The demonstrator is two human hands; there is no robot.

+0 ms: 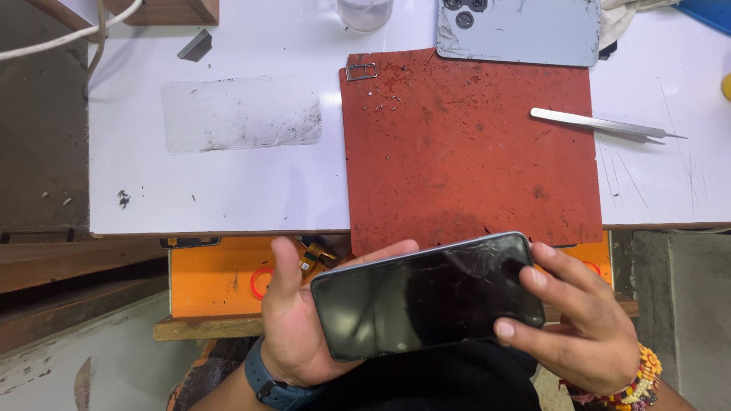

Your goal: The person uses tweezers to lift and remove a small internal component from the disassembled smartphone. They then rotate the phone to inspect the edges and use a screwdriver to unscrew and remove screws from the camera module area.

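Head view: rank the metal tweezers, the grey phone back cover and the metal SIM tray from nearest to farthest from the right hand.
1. Metal tweezers, right side of the table, above the right hand.
2. Grey phone back cover, top edge.
3. Metal SIM tray, red mat's top-left corner.

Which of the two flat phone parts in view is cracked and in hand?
The black phone screen, cracked near its upper right corner, held between left hand and right hand. The grey back cover lies untouched at the table's far edge.
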